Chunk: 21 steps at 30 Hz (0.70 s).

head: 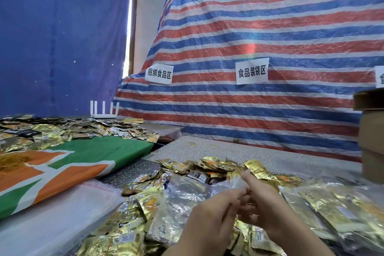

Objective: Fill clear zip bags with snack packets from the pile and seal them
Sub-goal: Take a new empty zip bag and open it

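clear zip bag (234,185): we are pinching its mouth with left hand (209,212) and right hand (264,206), needing even pressure along the seal.

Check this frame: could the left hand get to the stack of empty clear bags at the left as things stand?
Probably yes. The stack of empty clear bags lies uncovered beside the left hand, nothing between them, though that hand would first have to release the clear bag it pinches.
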Tool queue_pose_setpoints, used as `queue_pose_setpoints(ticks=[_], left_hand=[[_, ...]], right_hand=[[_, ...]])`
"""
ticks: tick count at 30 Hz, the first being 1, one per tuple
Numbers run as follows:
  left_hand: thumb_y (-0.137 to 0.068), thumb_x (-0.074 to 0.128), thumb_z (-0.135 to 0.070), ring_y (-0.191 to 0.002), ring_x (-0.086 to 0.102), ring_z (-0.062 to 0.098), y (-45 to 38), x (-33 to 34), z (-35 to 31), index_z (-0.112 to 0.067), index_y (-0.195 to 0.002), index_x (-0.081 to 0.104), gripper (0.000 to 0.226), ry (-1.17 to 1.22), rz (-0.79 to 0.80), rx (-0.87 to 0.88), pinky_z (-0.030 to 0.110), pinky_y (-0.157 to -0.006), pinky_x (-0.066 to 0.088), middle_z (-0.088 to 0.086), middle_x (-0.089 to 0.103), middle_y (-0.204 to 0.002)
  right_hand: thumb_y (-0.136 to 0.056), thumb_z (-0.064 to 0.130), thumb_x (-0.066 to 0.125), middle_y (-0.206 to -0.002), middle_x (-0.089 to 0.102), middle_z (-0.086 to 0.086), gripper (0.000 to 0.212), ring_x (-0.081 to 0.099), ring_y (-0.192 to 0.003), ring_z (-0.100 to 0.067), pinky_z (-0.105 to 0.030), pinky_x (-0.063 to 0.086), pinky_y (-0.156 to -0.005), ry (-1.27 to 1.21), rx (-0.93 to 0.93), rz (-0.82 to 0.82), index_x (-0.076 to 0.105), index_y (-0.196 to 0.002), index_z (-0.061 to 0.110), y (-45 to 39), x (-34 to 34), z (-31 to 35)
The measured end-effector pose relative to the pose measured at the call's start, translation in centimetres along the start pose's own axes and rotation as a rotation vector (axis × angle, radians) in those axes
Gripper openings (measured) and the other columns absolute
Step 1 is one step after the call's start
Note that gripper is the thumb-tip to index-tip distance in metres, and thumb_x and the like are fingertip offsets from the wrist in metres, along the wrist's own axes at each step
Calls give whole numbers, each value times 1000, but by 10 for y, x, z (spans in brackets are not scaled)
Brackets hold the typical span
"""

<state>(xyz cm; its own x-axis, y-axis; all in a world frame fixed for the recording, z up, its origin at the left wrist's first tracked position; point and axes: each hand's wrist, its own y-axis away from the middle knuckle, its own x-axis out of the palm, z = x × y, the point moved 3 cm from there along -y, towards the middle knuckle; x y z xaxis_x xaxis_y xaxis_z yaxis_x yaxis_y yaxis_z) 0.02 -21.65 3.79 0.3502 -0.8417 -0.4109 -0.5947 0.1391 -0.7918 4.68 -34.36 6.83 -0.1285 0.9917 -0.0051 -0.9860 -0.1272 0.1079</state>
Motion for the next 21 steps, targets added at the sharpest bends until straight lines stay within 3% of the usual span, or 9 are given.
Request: queue_pose_setpoints(ticks=[3,5,7,11,15,17,21], left_hand=[[-100,49,-34,-120,55,-7,2,1,1,-30,-133,61,35,0,28,9,23,-99,47,-21,62,-130],[-96,50,-50,-123,49,-14,4,0,1,-30,-131,62,42,6,31,-11,13,-101,40,-29,56,-130],[-90,45,-63,-121,50,-13,6,-1,3,-29,-125,66,53,22,14,-61,13,-100,40,-28,59,-127],[-96,54,-41,-91,62,-2,3,-7,11,-32,-98,68,17,82,-91,-199,19,-80,51,-16,66,-94],[-98,55,-33,-65,56,0,1,-12,23,-24,-86,64,18,218,-88,-423,14,-60,44,-7,64,-75],[-99,54,-32,-61,55,0,4,-12,27,-20,-86,63,19,276,-56,-493,13,-57,42,-11,64,-72],[-96,60,-27,-63,59,1,7,-11,32,-20,-87,62,12,350,-40,-536,19,-61,45,-8,65,-72]], right_hand=[[-98,17,49,-45,53,-2,29,49,-35,-14,-25,45,-45,61,-47,-44,56,-71,8,-1,-3,2],[-95,9,49,-44,48,1,26,46,-36,-12,-22,42,-42,109,-83,-46,54,-69,9,-1,-5,3],[-97,9,52,-47,47,1,29,45,-40,-11,-22,39,-42,161,-135,-13,59,-68,8,-2,-6,2],[-100,13,55,-53,55,-2,32,49,-44,-11,-22,41,-44,299,-264,47,71,-76,1,-2,-2,0],[-100,17,56,-59,58,-4,28,55,-51,-13,-23,46,-51,321,-333,83,74,-80,7,-2,6,2],[-100,18,57,-65,58,-7,27,55,-54,-15,-25,47,-52,274,-335,81,73,-81,8,-3,8,1],[-99,14,58,-58,52,-1,21,49,-47,-10,-22,45,-47,130,-297,105,63,-80,5,-3,11,-1]])
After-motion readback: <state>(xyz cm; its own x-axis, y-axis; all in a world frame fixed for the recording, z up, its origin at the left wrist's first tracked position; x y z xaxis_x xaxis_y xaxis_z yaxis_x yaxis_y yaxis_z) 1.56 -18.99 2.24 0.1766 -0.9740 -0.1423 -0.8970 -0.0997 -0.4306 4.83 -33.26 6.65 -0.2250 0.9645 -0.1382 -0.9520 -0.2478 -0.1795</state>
